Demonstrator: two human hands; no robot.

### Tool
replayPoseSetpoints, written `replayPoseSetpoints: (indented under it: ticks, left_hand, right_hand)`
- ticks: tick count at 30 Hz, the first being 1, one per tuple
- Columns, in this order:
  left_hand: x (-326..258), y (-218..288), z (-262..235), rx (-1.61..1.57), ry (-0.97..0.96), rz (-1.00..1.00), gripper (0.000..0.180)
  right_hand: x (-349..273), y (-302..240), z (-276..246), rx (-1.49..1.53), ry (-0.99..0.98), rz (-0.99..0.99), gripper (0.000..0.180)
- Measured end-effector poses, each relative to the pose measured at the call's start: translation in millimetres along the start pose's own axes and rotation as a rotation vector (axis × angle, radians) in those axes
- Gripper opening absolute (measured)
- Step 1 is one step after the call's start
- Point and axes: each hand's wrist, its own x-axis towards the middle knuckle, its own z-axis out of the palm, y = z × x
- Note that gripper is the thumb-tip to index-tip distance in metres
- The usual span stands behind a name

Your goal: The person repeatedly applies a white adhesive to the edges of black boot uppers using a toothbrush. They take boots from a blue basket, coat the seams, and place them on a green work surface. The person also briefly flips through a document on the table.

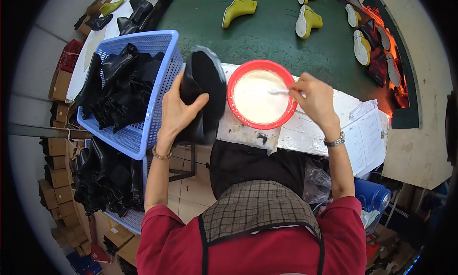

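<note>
On my feed I see a blurred black boot (214, 86), pale-edged end pointing away, left of a round red bowl (232, 94) of cream liquid (257, 105); a white brush (277, 91) extends sideways over it.

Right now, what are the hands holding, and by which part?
The left hand grips a black boot upper by its left side, midway along; the right hand pinches a slim white brush-like tool by its right end.

Head view: a wide fisheye lens worn on the person's head, looking steeply down and forward. The red sleeves (341, 222) lie close at the lower edge, left hand (179, 108) and right hand (313, 98) mid-field, the green table (276, 34) beyond; straight edges bow near the rim.
</note>
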Motion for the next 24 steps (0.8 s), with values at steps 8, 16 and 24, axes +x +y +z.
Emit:
replayPoseSetpoints:
  ticks: [8, 16, 24]
  left_hand:
    - [-55.7, -47.4, 22.0, 0.609, -0.131, -0.013, 0.142]
    - [-59.5, -54.6, 26.2, 0.494, -0.024, -0.032, 0.112]
    - [-79.1, 18.1, 17.4, 0.340, 0.039, 0.213, 0.103]
  right_hand:
    - [-21.8, 2.8, 12.9, -0.087, 0.002, 0.052, 0.007]
    - [-42.9, 19.3, 3.7, 0.200, 0.049, 0.218, 0.014]
    - [-45.9, -1.9, 4.6, 0.570, 0.279, 0.165, 0.012]
